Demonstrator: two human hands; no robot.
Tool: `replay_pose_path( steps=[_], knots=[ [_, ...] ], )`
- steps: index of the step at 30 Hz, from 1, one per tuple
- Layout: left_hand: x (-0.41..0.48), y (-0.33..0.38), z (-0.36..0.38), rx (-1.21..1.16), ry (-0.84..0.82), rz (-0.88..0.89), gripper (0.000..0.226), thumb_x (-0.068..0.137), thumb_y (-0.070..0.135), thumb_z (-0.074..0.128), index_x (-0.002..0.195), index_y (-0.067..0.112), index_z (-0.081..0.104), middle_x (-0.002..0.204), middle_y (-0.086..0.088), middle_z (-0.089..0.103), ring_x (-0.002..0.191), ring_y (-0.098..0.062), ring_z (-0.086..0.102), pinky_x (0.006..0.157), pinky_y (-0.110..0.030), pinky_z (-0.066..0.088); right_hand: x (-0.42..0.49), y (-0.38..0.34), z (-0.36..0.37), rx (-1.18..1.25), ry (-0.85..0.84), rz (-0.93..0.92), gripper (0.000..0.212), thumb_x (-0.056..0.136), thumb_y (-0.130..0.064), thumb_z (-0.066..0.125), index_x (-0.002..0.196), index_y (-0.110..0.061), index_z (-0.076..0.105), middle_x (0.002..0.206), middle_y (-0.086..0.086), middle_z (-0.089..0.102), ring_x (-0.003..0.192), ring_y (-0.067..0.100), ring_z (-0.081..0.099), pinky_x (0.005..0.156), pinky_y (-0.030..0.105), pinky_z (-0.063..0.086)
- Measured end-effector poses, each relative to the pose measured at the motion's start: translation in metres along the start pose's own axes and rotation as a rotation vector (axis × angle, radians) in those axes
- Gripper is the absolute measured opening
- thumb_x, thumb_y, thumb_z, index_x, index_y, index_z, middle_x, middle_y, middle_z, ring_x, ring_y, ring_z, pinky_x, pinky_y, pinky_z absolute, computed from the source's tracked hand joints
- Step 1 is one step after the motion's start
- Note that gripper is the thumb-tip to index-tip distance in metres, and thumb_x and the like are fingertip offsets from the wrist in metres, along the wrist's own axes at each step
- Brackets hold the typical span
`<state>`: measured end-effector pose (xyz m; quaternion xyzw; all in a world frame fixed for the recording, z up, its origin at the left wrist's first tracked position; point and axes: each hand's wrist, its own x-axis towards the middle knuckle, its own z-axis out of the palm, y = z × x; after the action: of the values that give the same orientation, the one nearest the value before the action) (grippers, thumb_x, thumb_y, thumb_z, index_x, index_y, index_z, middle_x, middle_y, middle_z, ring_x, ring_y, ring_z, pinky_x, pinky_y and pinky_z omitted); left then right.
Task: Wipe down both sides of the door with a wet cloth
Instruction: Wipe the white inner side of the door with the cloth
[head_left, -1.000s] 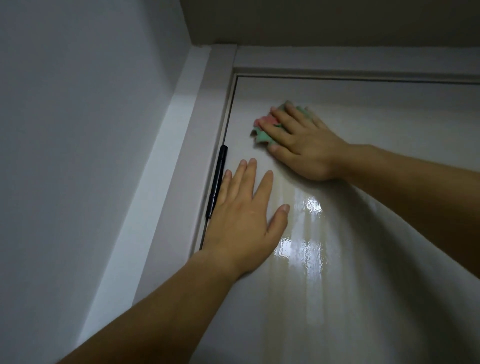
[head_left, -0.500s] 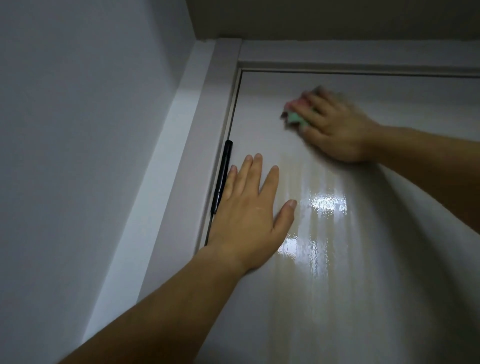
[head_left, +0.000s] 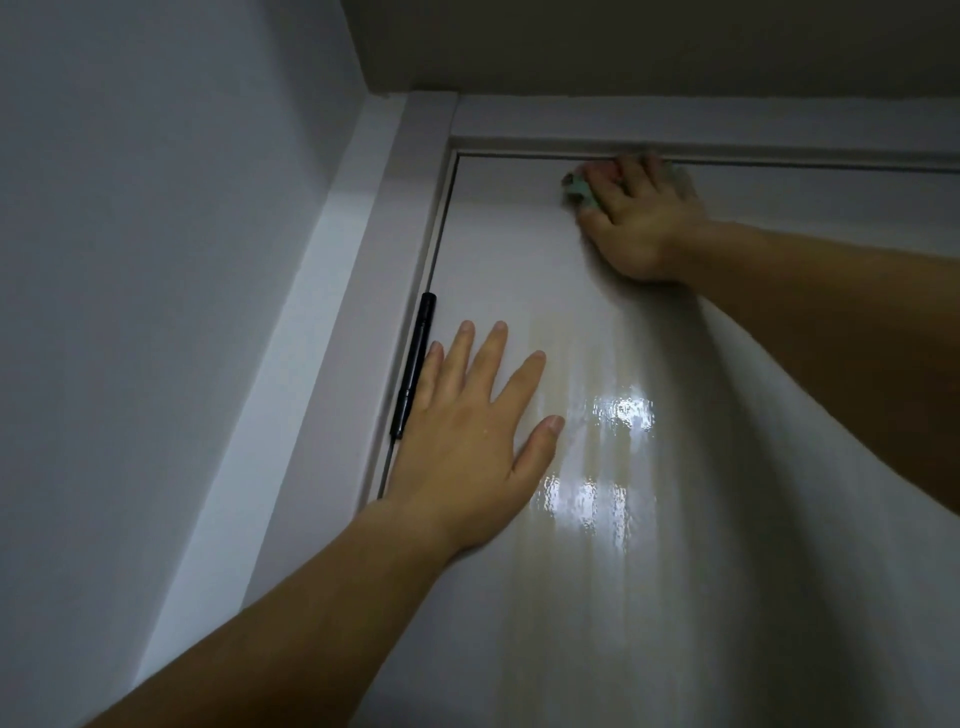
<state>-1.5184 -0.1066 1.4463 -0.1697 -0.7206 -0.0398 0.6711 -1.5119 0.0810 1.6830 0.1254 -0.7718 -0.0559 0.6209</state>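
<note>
Pressing cloth (head_left: 574, 188) under right hand (head_left: 644, 224) (door (head_left: 685, 582) top), left hand (head_left: 467, 441) flat

Plain pale grey painted wall (head_left: 156, 260): fills the view from 7 to 11 o'clock. White painted door frame (head_left: 363, 291): upright slants from 7 o'clock up to a corner near 12 o'clock; head rail continues towards 2 o'clock. Slim black cylindrical hinge (head_left: 413, 366): set on the frame's inner edge, near centre, 9 o'clock. Dim off-white ceiling (head_left: 623, 47): band above the head rail, 12 to 2 o'clock.
</note>
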Motion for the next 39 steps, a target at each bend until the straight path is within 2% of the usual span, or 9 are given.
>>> replay_pose_path(
  steps=[5, 11, 18, 23, 25, 29, 31, 35, 39],
  knots=[
    [0.0, 0.001, -0.001, 0.001, -0.015, -0.005, 0.073, 0.099, 0.064, 0.01, 0.164, 0.032, 0.023, 0.174, -0.003, 0.006, 0.161, -0.024, -0.008, 0.13, -0.045, -0.008, -0.021, 0.007, 0.011, 0.007, 0.017, -0.201, 0.07, 0.097, -0.067, 0.008, 0.162, -0.039, 0.001, 0.172, 0.0, -0.004, 0.158, 0.025, -0.011, 0.124, 0.047, -0.011],
    [0.006, 0.017, -0.009, -0.01, -0.07, -0.074, 0.081, 0.093, 0.068, 0.003, 0.164, 0.033, 0.019, 0.174, -0.004, 0.005, 0.16, -0.022, -0.011, 0.129, -0.051, -0.007, -0.015, 0.038, 0.002, 0.003, 0.015, -0.007, 0.064, 0.104, -0.062, 0.013, 0.162, -0.038, 0.003, 0.172, 0.002, -0.004, 0.158, 0.027, -0.011, 0.126, 0.051, -0.008],
    [0.019, 0.057, 0.002, 0.031, -0.101, -0.04, 0.073, 0.098, 0.066, 0.006, 0.164, 0.035, 0.012, 0.175, -0.001, -0.002, 0.159, -0.018, -0.016, 0.126, -0.058, -0.01, -0.083, 0.052, 0.021, -0.054, -0.014, -0.432, 0.069, 0.092, -0.076, -0.004, 0.155, -0.05, -0.015, 0.17, -0.008, -0.012, 0.151, 0.012, -0.023, 0.12, 0.037, -0.017],
    [0.022, 0.062, 0.009, 0.041, -0.11, -0.076, 0.075, 0.094, 0.069, 0.002, 0.163, 0.04, 0.014, 0.174, 0.001, -0.001, 0.16, -0.018, -0.013, 0.124, -0.063, -0.011, -0.025, 0.068, -0.005, -0.041, -0.009, -0.118, 0.062, 0.105, -0.061, 0.013, 0.162, -0.039, 0.0, 0.172, 0.001, -0.006, 0.158, 0.026, -0.011, 0.126, 0.047, -0.008],
    [0.023, 0.062, 0.008, 0.038, -0.1, -0.08, 0.076, 0.094, 0.07, 0.003, 0.162, 0.04, 0.017, 0.174, 0.001, 0.003, 0.16, -0.019, -0.009, 0.124, -0.064, -0.008, -0.033, 0.061, -0.001, -0.027, 0.01, -0.145, 0.064, 0.104, -0.062, 0.011, 0.162, -0.038, 0.0, 0.172, 0.002, -0.007, 0.157, 0.027, -0.013, 0.125, 0.048, -0.01],
    [0.022, 0.066, 0.007, 0.067, -0.114, -0.084, 0.072, 0.097, 0.068, 0.009, 0.162, 0.039, 0.017, 0.174, -0.001, 0.003, 0.16, -0.02, -0.008, 0.124, -0.065, -0.007, -0.075, 0.069, 0.015, -0.032, -0.007, -0.402, 0.076, 0.092, -0.073, -0.001, 0.161, -0.041, -0.004, 0.172, -0.003, -0.008, 0.157, 0.021, -0.015, 0.122, 0.041, -0.013],
    [0.024, 0.072, 0.006, 0.066, -0.111, -0.118, 0.07, 0.097, 0.066, 0.011, 0.161, 0.038, 0.02, 0.174, -0.002, 0.005, 0.16, -0.022, -0.007, 0.124, -0.066, -0.007, -0.056, 0.078, 0.009, -0.05, -0.006, -0.355, 0.074, 0.094, -0.072, 0.002, 0.161, -0.041, -0.001, 0.172, -0.003, -0.007, 0.157, 0.021, -0.013, 0.123, 0.042, -0.011],
    [0.031, 0.088, 0.005, 0.09, -0.059, -0.13, 0.069, 0.098, 0.063, 0.008, 0.16, 0.037, 0.022, 0.173, -0.006, 0.01, 0.161, -0.026, -0.005, 0.123, -0.067, -0.01, -0.013, 0.079, -0.005, -0.02, 0.011, -0.075, 0.065, 0.103, -0.063, 0.012, 0.162, -0.038, 0.002, 0.172, -0.001, -0.005, 0.158, 0.027, -0.008, 0.127, 0.049, -0.006],
    [0.042, 0.105, 0.01, 0.097, -0.109, -0.029, 0.068, 0.1, 0.062, 0.007, 0.163, 0.037, 0.013, 0.175, -0.002, 0.002, 0.16, -0.027, -0.01, 0.123, -0.065, -0.01, -0.042, 0.074, 0.007, -0.025, 0.003, -0.279, 0.073, 0.095, -0.071, 0.005, 0.161, -0.041, 0.0, 0.172, -0.002, -0.006, 0.157, 0.024, -0.013, 0.122, 0.044, -0.012]
  ],
)
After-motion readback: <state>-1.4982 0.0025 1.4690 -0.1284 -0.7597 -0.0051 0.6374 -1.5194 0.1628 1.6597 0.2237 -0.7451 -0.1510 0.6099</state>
